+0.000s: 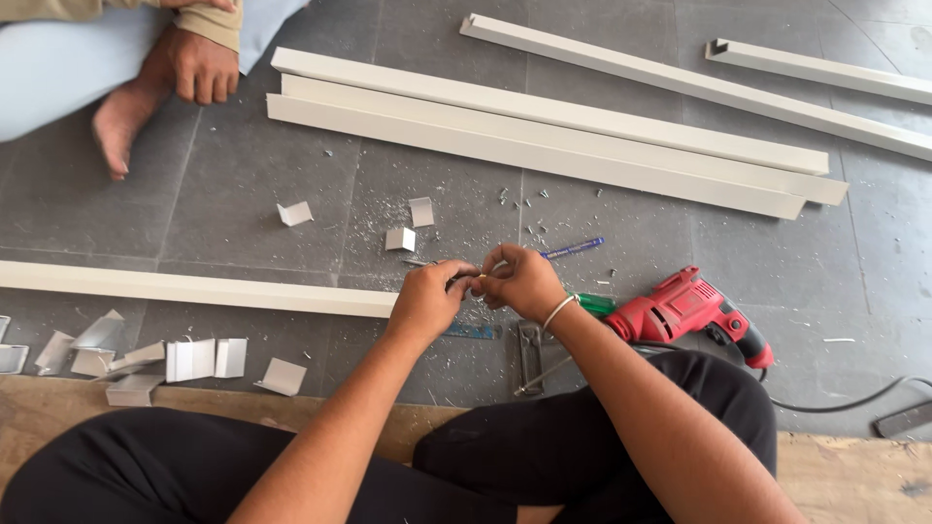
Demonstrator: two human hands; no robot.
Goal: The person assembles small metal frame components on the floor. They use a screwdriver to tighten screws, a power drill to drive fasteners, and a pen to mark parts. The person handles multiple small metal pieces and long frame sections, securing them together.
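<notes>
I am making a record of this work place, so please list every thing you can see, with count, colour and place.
Long profiles: about five, white, on the floor at the top.
Single profile: one, white, on the floor left of the hands.
Small angle pieces: about ten, white and grey, lower left; three more above the hands.
Power drill: one, red, right of the hands.
Pen: one, blue, beyond the hands.
Screws and shavings: many, grey, scattered on the floor.
Another person: one, hand and bare foot, upper left.
Left hand and right hand: together, pinching something small, too hidden to identify.
</notes>
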